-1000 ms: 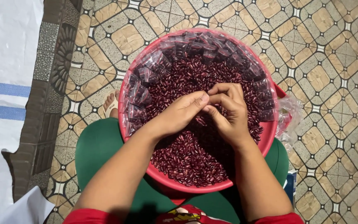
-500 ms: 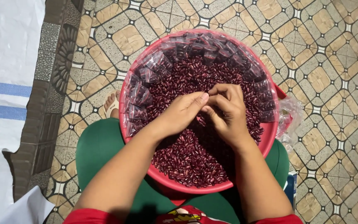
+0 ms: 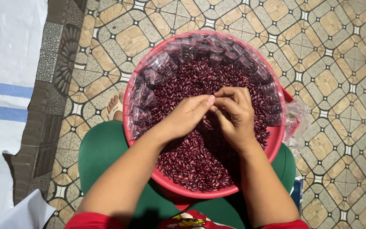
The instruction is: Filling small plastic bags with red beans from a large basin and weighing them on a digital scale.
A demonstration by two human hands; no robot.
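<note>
Head view, looking straight down.

Basin (image 3: 276,146): round, red, resting on the lap of a seated person in green trousers (image 3: 100,146). No long axis; its mouth faces up.

Beans (image 3: 195,161): dark red, loose, filling the basin; they lie every way, with no common direction.

Packets (image 3: 147,99): small clear bags of beans, packed side by side along the basin's far and left inner wall and round to the right, following the curve of the rim.

Left hand (image 3: 187,115): over the middle of the beans, fingers drawn together and pointing up and to the right, thumb tip meeting the right hand. Narrowly pinched; what it pinches is too small to tell.

Right hand (image 3: 236,116): just beside the left and touching it at the fingertips, fingers curled inward to the left. Closed to a pinch; whatever is between the fingers is hidden.

Both forearms run from the bottom edge up to the basin's centre.

Plastic (image 3: 295,121): crumpled clear stuff, just beside the basin's right rim.

Foot (image 3: 115,106): in a sandal, on the floor left of the basin.

Floor (image 3: 339,63): patterned tan tiles.

Sheet (image 3: 5,85): white with blue stripes, at the far left.
</note>
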